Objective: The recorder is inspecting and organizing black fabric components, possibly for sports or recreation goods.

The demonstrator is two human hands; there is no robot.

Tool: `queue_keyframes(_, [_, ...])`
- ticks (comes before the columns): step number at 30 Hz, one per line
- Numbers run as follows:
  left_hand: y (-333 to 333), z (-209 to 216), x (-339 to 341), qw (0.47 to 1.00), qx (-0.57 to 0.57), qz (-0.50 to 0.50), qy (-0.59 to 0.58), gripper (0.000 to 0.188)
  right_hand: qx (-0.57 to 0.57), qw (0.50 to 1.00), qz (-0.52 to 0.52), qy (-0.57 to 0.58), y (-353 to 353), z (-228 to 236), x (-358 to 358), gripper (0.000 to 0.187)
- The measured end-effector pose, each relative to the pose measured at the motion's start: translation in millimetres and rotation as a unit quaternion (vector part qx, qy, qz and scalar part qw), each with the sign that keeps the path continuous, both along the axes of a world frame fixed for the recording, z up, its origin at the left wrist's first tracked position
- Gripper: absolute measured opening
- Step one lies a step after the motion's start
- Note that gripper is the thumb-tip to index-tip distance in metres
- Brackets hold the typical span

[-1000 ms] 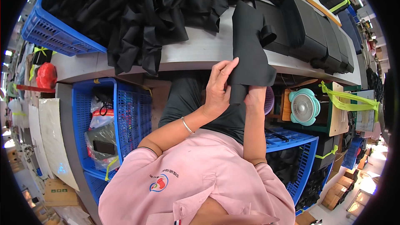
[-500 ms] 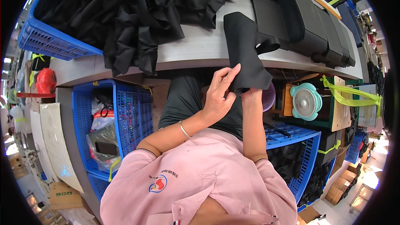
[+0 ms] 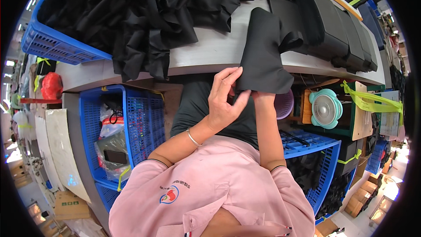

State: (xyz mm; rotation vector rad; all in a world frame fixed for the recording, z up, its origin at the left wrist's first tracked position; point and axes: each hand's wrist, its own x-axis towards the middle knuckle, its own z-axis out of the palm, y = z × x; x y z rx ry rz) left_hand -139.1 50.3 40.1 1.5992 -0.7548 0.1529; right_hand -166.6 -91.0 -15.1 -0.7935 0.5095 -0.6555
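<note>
A black fabric piece (image 3: 264, 57), seemingly a sewn sleeve or pouch, reaches from my hands over the front edge of the table. A loose flap curls out on its right side. My left hand (image 3: 222, 98) is at the piece's lower left edge, its bent fingers and thumb on the cloth by the corner. My right hand (image 3: 262, 98) goes in under or inside the lower end of the piece. Only its wrist and the base of the hand show; the fingers are hidden.
A heap of black fabric pieces (image 3: 149, 22) spills from a blue crate (image 3: 66, 46) on the grey table (image 3: 193, 57). Stacked black panels (image 3: 324, 26) lie at right. Below stand a blue basket (image 3: 144, 118), a purple bin (image 3: 285, 105), a small teal fan (image 3: 326, 109) and another blue crate (image 3: 315, 147).
My left hand has slid from on top of the fabric to its left edge, its thumb now by the lower corner. The piece has shifted slightly right in the view.
</note>
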Motion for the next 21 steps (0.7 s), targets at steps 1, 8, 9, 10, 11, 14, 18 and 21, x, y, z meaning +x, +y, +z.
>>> queue_keyframes(1, [1, -1, 4, 1.000, -0.008, 0.016, 0.003, 0.049, -0.055, 0.998, -0.003, -0.033, 1, -9, 2, 0.043])
queue_keyframes(8, [4, -32, 24, 0.998, 0.029, 0.059, 0.023, 0.045, -0.633, 0.722, -0.149, 0.236, -7, -49, 11, 0.039])
queue_keyframes(9, [5, -38, 25, 0.996, 0.036, 0.065, 0.042, 0.044, -0.640, 0.725, -0.090, 0.238, -8, -41, 6, 0.035])
queue_keyframes(10, [5, -44, 26, 0.994, 0.045, 0.072, 0.063, 0.043, -0.620, 0.747, -0.030, 0.239, -9, -30, 3, 0.034])
queue_keyframes(11, [6, -50, 28, 0.995, 0.039, 0.072, 0.061, 0.043, -0.647, 0.724, -0.030, 0.236, -10, -16, -2, 0.032])
queue_keyframes(14, [10, -67, 34, 0.966, 0.033, 0.067, 0.249, 0.040, -0.351, 0.897, 0.182, 0.199, -16, 24, -7, 0.027])
queue_keyframes(18, [-7, -87, 28, 0.879, -0.094, -0.024, 0.468, 0.035, -0.574, 0.727, 0.183, 0.330, -10, 24, 14, 0.031])
queue_keyframes(21, [-23, -97, 14, 0.869, -0.102, -0.084, 0.476, 0.021, -0.757, 0.552, 0.024, 0.348, 6, 2, 22, 0.035])
